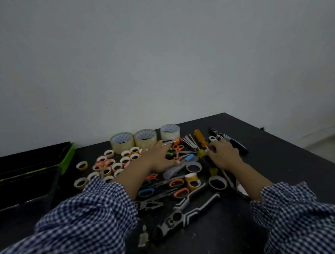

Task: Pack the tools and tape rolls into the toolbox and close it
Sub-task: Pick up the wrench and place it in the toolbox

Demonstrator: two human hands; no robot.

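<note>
Sleeves (86,215), then open toolbox (26,181)

The table (278,161) looks matt black and scuffed near the front. At the far side, three big tape rolls (145,137) are clear, glossy plastic. The toolbox (22,170) on the left looks like smooth plastic. Both sleeves (86,221) are checked woven cloth.

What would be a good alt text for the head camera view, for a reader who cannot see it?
Two hands in checked sleeves, left hand and right hand, reach into scattered tools and tape rolls on a black table. An open black and green toolbox sits at the left. Three large clear tape rolls stand by the wall.
</note>
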